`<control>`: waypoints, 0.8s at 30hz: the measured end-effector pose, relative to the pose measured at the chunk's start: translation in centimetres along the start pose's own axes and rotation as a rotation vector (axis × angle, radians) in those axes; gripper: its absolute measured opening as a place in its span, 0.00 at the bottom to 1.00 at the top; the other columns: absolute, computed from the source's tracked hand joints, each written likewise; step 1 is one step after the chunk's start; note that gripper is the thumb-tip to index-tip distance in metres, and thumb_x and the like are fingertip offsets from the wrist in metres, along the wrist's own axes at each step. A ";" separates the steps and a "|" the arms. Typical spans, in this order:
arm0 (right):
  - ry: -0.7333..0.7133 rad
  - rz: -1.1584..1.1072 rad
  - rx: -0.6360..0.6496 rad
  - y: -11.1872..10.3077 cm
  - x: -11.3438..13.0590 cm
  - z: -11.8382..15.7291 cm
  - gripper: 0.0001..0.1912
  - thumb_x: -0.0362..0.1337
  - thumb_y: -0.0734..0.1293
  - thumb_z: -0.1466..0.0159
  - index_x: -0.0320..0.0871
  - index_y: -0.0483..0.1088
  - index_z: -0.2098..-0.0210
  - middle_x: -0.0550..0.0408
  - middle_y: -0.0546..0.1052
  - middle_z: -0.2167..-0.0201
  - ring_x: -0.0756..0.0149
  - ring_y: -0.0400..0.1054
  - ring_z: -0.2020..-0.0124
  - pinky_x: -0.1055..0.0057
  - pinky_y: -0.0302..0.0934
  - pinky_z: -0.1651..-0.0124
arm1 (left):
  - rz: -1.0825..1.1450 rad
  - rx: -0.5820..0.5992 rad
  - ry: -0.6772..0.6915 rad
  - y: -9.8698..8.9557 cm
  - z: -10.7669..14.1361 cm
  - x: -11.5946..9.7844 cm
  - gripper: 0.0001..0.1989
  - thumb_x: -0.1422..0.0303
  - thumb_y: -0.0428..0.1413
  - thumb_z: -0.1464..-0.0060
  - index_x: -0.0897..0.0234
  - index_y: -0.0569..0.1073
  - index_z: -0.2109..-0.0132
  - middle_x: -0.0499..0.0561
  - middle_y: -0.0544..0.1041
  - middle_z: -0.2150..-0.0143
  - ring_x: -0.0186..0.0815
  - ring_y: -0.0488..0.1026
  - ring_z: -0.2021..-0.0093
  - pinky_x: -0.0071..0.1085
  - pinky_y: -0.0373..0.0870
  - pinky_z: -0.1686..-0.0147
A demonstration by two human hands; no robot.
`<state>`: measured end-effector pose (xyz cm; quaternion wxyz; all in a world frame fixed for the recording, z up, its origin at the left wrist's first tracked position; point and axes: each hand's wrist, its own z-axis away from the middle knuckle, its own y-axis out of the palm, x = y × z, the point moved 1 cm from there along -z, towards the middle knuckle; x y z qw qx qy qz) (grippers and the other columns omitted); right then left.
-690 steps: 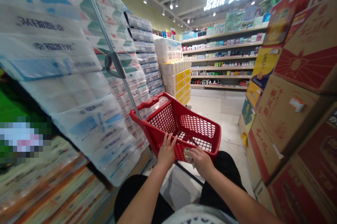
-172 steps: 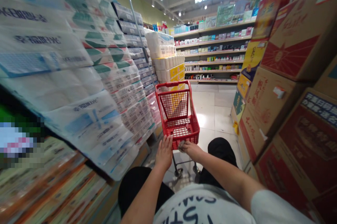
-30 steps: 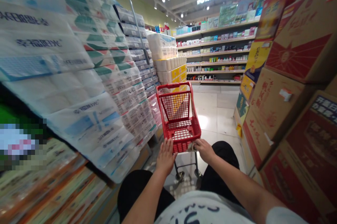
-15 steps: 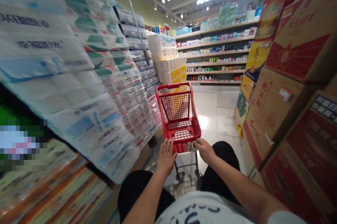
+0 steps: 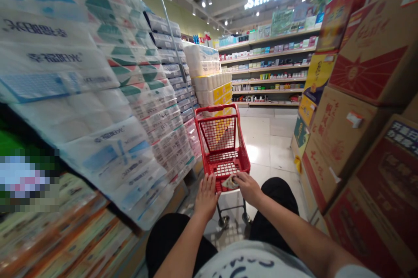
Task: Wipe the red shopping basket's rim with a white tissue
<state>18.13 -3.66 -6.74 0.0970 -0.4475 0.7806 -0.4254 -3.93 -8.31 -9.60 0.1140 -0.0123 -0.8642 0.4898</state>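
Note:
A red plastic shopping cart (image 5: 243, 158) with a mesh back stands directly in front of me, its basket holding no goods. My left hand (image 5: 206, 197) lies on the left of its near edge, fingers stretched out. At the right of that same edge, my right hand (image 5: 250, 189) is closed on a crumpled, pale patterned cloth (image 5: 230, 182). The cloth rests against the red plastic of the near end, partly covered by my fingers. Dark legs and small wheels (image 5: 224, 221) show under the basket.
Wrapped tissue packs (image 5: 98, 115) are stacked high on the left, close to the cart. Printed cartons (image 5: 339, 130) rise on the right. A tiled aisle (image 5: 257, 139) runs ahead to shelves (image 5: 271, 67) of small boxed goods. A metal pole (image 5: 170, 30) stands by the left stack.
My right hand has moved slightly left along the cart's near edge, and the cloth has shifted left with it, showing more of itself. My left hand stays almost where it was.

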 end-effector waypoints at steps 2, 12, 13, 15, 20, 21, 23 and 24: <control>-0.010 0.030 0.012 0.0 0.1 -0.4 0.17 0.24 0.60 0.40 0.41 0.71 0.55 0.47 0.71 0.54 0.60 0.64 0.56 0.65 0.62 0.52 | 0.002 0.003 0.000 0.0 0.0 0.0 0.32 0.59 0.43 0.38 0.64 0.45 0.32 0.55 0.54 0.31 0.43 0.45 0.31 0.45 0.54 0.36; 0.032 0.013 -0.153 -2.4 -0.2 -3.0 0.19 0.27 0.56 0.35 0.43 0.69 0.49 0.46 0.71 0.52 0.57 0.62 0.51 0.59 0.61 0.48 | 0.003 -0.017 0.012 -0.2 0.1 -0.1 0.32 0.60 0.43 0.38 0.64 0.45 0.32 0.54 0.53 0.31 0.43 0.44 0.31 0.44 0.54 0.36; 0.050 0.020 -0.109 -2.4 -0.3 -3.3 0.18 0.28 0.57 0.36 0.43 0.70 0.49 0.46 0.72 0.53 0.57 0.62 0.52 0.59 0.61 0.49 | 0.003 -0.018 0.011 -0.2 0.1 -0.1 0.31 0.59 0.43 0.38 0.64 0.45 0.32 0.54 0.53 0.31 0.43 0.44 0.31 0.44 0.54 0.36; 0.076 0.040 0.031 -2.1 -0.5 -3.6 0.17 0.29 0.60 0.37 0.43 0.71 0.51 0.46 0.73 0.55 0.57 0.62 0.54 0.60 0.61 0.52 | 0.000 -0.017 0.003 -0.3 0.1 -0.2 0.31 0.60 0.43 0.38 0.65 0.47 0.32 0.54 0.53 0.31 0.43 0.44 0.31 0.44 0.54 0.36; 0.073 0.048 0.147 -1.0 -1.0 -3.1 0.15 0.28 0.63 0.40 0.43 0.72 0.54 0.49 0.74 0.55 0.58 0.62 0.56 0.63 0.59 0.52 | -0.019 0.014 0.008 -0.8 0.0 -0.2 0.30 0.60 0.42 0.37 0.67 0.50 0.33 0.52 0.54 0.31 0.43 0.47 0.31 0.44 0.55 0.36; 0.072 0.047 0.146 -1.1 -1.1 -3.0 0.15 0.27 0.63 0.40 0.42 0.72 0.54 0.49 0.74 0.55 0.59 0.61 0.56 0.64 0.59 0.52 | -0.025 0.021 0.011 -0.9 0.0 -0.1 0.30 0.59 0.42 0.37 0.66 0.50 0.33 0.51 0.54 0.31 0.43 0.47 0.31 0.44 0.55 0.36; 0.069 0.044 0.138 -1.6 -1.4 -2.8 0.16 0.25 0.62 0.40 0.40 0.72 0.54 0.48 0.74 0.55 0.59 0.61 0.56 0.65 0.59 0.52 | -0.036 0.032 0.020 -1.2 0.0 0.0 0.30 0.58 0.41 0.37 0.66 0.51 0.33 0.51 0.53 0.31 0.43 0.48 0.31 0.44 0.56 0.36; 0.068 0.042 0.130 -2.0 -1.6 -2.7 0.17 0.24 0.62 0.40 0.39 0.72 0.53 0.47 0.74 0.56 0.59 0.61 0.56 0.65 0.59 0.53 | -0.042 0.038 0.026 -1.3 -0.1 0.0 0.30 0.57 0.41 0.38 0.66 0.51 0.33 0.50 0.53 0.31 0.44 0.48 0.32 0.44 0.56 0.36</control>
